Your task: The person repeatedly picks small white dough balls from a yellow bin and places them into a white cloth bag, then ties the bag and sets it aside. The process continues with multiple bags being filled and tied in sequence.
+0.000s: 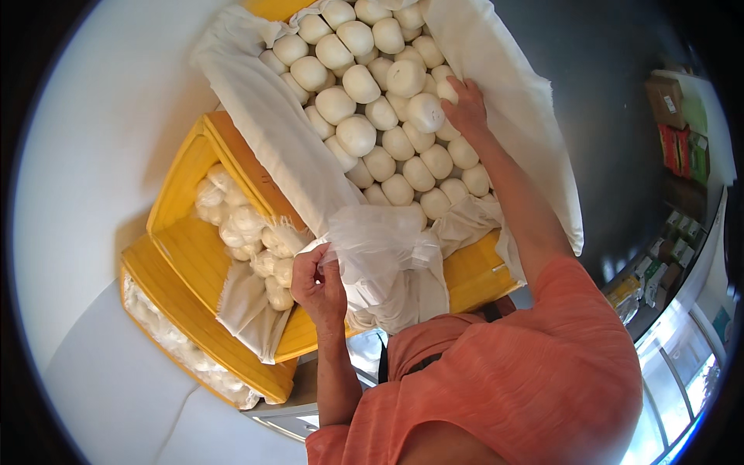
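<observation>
Pinching one clear bag with left fingers, right fingers against one bun, grip unclear

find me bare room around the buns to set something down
The dark surface lies bare between the white cloth and the cardboard box at far right. Crowded: the upper yellow crate, packed with steamed buns, and the bagged buns beside the left hand.

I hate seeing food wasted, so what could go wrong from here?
The right hand could dent neighbouring buns, which sit tightly packed. The thin bag, pinched in the left hand, might slip or tear. The loose cloth draped over the crate could snag.
</observation>
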